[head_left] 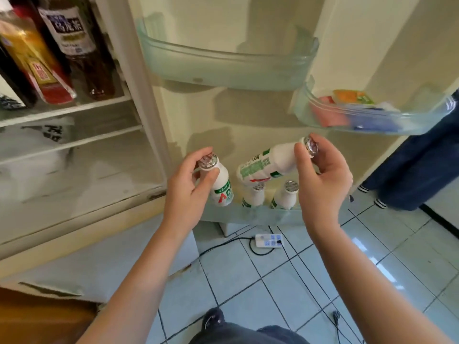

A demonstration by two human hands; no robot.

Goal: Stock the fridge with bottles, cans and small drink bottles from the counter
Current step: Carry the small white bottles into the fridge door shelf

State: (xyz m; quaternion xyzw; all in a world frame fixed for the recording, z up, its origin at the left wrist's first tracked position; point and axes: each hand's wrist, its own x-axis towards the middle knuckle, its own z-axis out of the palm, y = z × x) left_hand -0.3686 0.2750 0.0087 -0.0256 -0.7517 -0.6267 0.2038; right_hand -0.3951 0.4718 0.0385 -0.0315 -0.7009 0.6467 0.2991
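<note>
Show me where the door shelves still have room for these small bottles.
The top door shelf looks bare from end to end. The bottom door shelf has a gap left of its two standing bottles, where the left hand holds a bottle. The right-side shelf is crowded with packets.

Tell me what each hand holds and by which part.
Left hand grips an upright bottle by its neck; right hand grips a tilted bottle by its capped end.
</note>
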